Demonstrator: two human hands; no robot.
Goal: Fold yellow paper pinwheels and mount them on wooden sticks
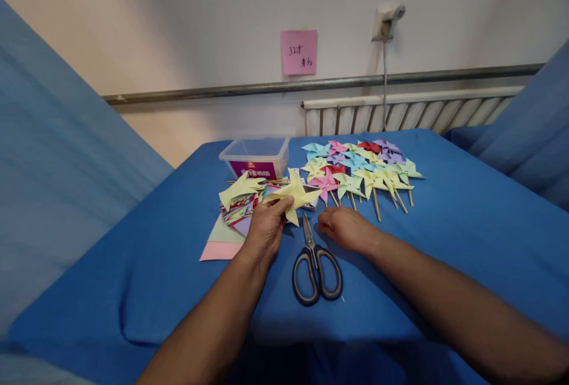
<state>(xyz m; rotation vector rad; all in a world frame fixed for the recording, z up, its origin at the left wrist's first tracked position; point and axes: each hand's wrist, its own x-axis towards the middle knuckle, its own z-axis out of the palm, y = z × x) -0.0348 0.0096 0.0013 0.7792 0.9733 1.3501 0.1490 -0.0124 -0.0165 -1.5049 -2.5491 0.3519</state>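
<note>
My left hand (265, 228) is closed on a folded yellow paper pinwheel (295, 193), holding it just above the blue table cover (466, 237). My right hand (344, 228) rests on the cover with its fingers curled down, near the stick ends of the finished pinwheels; I cannot make out anything in it. A pair of grey-handled scissors (315, 266) lies shut between my two hands. Several finished pinwheels on wooden sticks (360, 169) lie spread out behind my right hand.
A stack of cut coloured paper (237, 204) with a pink sheet (219, 251) under it lies left of my left hand. A clear plastic box (255, 157) stands behind it. A radiator (413, 114) and a wall with a pink note (299, 51) are beyond the table.
</note>
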